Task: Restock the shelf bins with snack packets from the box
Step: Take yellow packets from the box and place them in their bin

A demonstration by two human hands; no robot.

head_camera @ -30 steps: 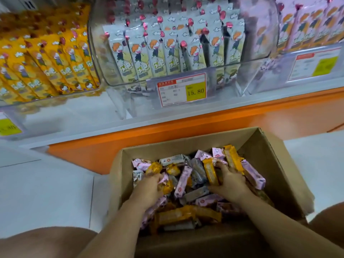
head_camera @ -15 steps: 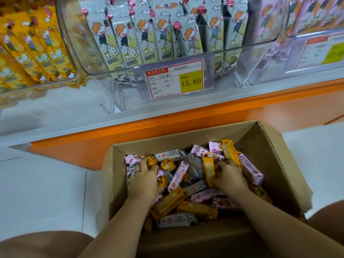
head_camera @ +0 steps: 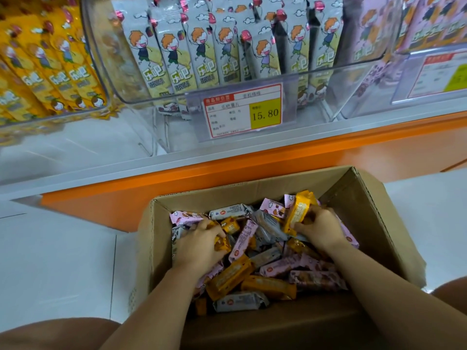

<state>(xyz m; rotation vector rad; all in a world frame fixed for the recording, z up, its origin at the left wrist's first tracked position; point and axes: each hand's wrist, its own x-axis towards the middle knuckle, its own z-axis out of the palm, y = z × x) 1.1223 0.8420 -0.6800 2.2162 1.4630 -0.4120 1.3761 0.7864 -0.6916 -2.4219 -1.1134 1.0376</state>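
In the head view, down in the open cardboard box [head_camera: 374, 218] on the floor [head_camera: 63, 261] before the shelf [head_camera: 328, 137]: loose jumble of snack packets [head_camera: 255, 258], yellow, pink and grey, lying every which way. Left hand [head_camera: 199, 246] sunk in the left side of the heap, fingers curled round a yellow-orange wrapper, maybe more than one, hard to tell. Right hand [head_camera: 319, 229] at the far right of the heap, pinching a yellow packet [head_camera: 299, 210] tilted up on end, long axis pointing up and away toward the shelf, printed back to camera, text too small to read. Above and beyond the box, three clear bins: yellow bin [head_camera: 50, 117] at left, grey bin [head_camera: 141, 98] dead ahead, pink bin [head_camera: 374, 92] at right, all stocked with upright packets showing a cartoon child with balloon and the characters 乐吧. Likely next: yellow packet up, forward and across to the yellow bin, diagonally left of the right hand; left hand nearer that bin. Price tag [head_camera: 243, 111] on the grey bin front reading 15.80; tag at right blurred.
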